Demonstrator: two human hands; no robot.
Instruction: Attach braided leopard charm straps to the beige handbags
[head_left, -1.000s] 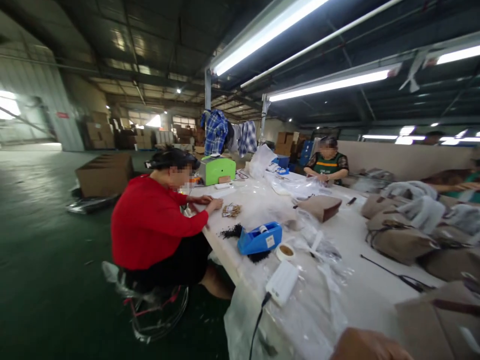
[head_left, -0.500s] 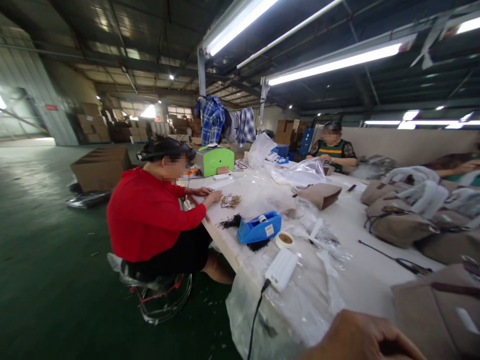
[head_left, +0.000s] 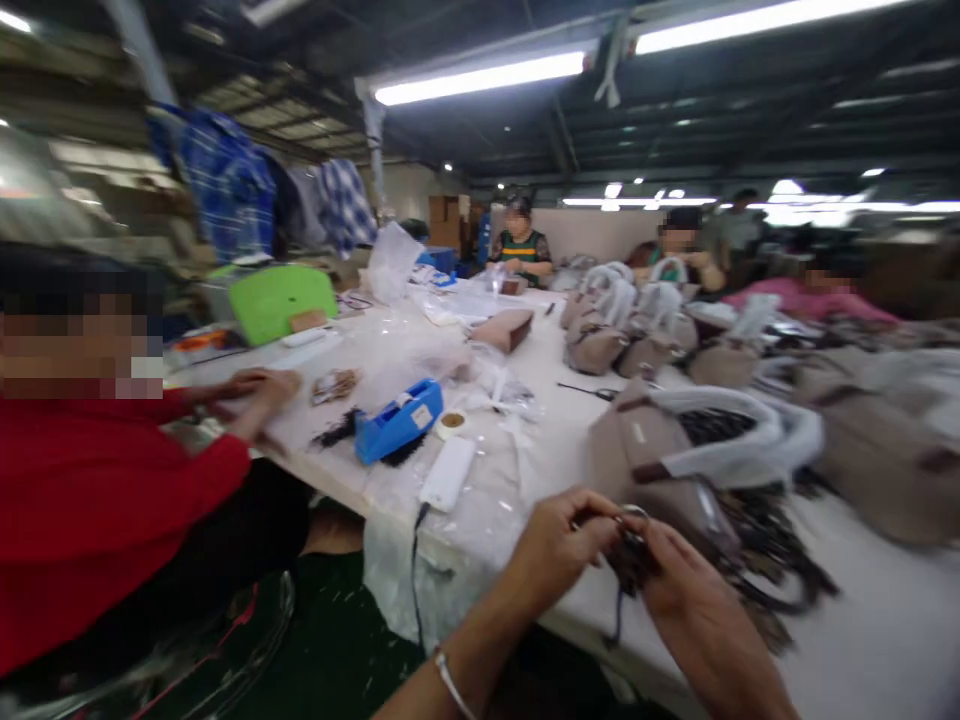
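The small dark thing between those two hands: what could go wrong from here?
The dark thing sits between the left hand and right hand, so it might slip and get lost in the dark pile beside a bag. The black cord hangs over the edge of the table, so a snag could drag the white box off.
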